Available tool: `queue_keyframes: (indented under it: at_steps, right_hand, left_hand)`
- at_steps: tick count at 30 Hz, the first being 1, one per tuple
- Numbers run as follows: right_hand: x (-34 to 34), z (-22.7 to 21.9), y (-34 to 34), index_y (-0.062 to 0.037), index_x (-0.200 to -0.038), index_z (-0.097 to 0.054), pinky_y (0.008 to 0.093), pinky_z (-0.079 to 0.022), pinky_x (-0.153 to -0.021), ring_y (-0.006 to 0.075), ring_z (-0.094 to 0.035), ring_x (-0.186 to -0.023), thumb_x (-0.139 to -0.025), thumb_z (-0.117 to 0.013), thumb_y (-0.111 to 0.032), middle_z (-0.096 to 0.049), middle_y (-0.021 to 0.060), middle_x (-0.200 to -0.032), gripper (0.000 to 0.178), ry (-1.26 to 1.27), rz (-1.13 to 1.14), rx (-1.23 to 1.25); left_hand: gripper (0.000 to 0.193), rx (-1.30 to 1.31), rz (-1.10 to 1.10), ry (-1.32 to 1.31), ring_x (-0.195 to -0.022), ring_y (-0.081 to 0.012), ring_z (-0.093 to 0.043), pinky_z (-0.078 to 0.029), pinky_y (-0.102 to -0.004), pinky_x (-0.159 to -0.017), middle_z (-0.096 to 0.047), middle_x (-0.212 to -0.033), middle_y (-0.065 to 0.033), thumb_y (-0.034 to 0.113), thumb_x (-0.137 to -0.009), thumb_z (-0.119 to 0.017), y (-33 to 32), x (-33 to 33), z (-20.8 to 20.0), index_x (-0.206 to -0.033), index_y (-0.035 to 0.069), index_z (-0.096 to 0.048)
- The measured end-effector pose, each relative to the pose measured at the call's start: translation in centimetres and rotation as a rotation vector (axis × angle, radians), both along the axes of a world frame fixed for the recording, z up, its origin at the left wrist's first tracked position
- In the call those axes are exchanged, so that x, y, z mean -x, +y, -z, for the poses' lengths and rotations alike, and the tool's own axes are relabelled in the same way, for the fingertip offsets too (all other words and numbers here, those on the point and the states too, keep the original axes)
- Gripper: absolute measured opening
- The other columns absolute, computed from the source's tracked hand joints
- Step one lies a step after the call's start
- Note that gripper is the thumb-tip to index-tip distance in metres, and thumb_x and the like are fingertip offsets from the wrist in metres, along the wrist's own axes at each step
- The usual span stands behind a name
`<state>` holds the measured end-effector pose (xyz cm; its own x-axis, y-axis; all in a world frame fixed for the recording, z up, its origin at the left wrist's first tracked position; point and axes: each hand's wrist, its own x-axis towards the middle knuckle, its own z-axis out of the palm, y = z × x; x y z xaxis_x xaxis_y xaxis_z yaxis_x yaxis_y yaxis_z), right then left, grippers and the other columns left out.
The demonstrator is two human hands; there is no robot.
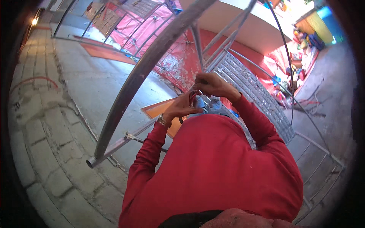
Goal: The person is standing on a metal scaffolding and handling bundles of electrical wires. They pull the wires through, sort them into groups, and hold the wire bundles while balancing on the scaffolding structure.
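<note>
My left hand [179, 107], with a metal-banded watch [162, 120] at its wrist, is raised in front of my body. Its fingers close round a small reddish thing [193, 96], too small and dark for its kind to show. Just above and to the right, my right hand [216, 86] is curled with thumb and fingers pinched together, almost touching the left fingertips. Whatever the right fingers pinch is hidden. Both hands are over the near end of a perforated metal scaffold plank [251, 89], beside the scaffold's tubes.
A thick curved metal tube [133, 85] crosses close on my left, with thinner braces [232, 36] ahead. A concrete block wall [45, 133] runs along the left. Below lie the grey floor [102, 76], orange boards [154, 110] and pink sheeting [129, 28]. Clutter [300, 64] is heaped far right.
</note>
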<state>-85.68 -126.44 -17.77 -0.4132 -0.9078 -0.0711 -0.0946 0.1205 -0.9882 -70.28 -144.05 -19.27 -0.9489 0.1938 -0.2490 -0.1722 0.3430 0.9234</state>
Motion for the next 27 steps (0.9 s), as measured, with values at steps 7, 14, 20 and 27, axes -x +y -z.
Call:
queue_keyframes:
  at_steps: [7,14,20,27]
  right_hand:
    - [-1.9,5.9,-1.2,-0.0016,-0.141,-0.047,0.0339,-0.054,-0.085,0.0176,-0.063,-0.101,-0.099,-0.073,-0.035,-0.065,0.0108,-0.108,0.060,-0.281,0.280,0.173]
    - [-3.6,8.5,3.0,0.0022,-0.113,-0.063,0.0397,-0.057,-0.078,0.0242,-0.069,-0.093,-0.094,-0.073,-0.032,-0.070,0.0165,-0.101,0.040,-0.182,0.413,0.230]
    - [-3.7,7.1,10.5,0.0002,-0.099,-0.066,0.0389,-0.054,-0.070,0.0224,-0.069,-0.082,-0.091,-0.076,-0.025,-0.071,0.0138,-0.087,0.029,-0.188,0.610,0.242]
    - [-3.3,8.6,15.2,-0.0012,-0.098,-0.067,0.0351,-0.054,-0.075,0.0149,-0.065,-0.083,-0.093,-0.077,-0.019,-0.071,0.0086,-0.087,0.021,-0.184,0.661,0.345]
  left_hand:
    - [0.047,-0.249,-0.231,-0.343,-0.077,-0.0109,-0.056,-0.047,-0.0278,-0.063,-0.060,-0.102,-0.0021,0.009,-0.095,-0.071,1.6,2.5,0.3,-0.136,0.006,-0.049]
    - [0.025,0.020,0.057,-0.402,-0.069,-0.0096,-0.059,-0.045,-0.0278,-0.058,-0.064,-0.086,-0.0018,0.004,-0.083,-0.077,3.9,6.1,1.9,-0.106,0.003,-0.068]
    - [0.025,-0.106,0.190,-0.493,-0.066,-0.0134,-0.063,-0.050,-0.0293,-0.061,-0.064,-0.078,-0.0023,0.010,-0.088,-0.075,9.0,7.9,3.2,-0.109,0.001,-0.065]
    - [0.032,-0.456,0.356,-0.756,-0.061,-0.0209,-0.060,-0.056,-0.0392,-0.068,-0.059,-0.082,-0.0070,0.030,-0.098,-0.071,11.9,9.9,4.3,-0.097,0.002,-0.056]
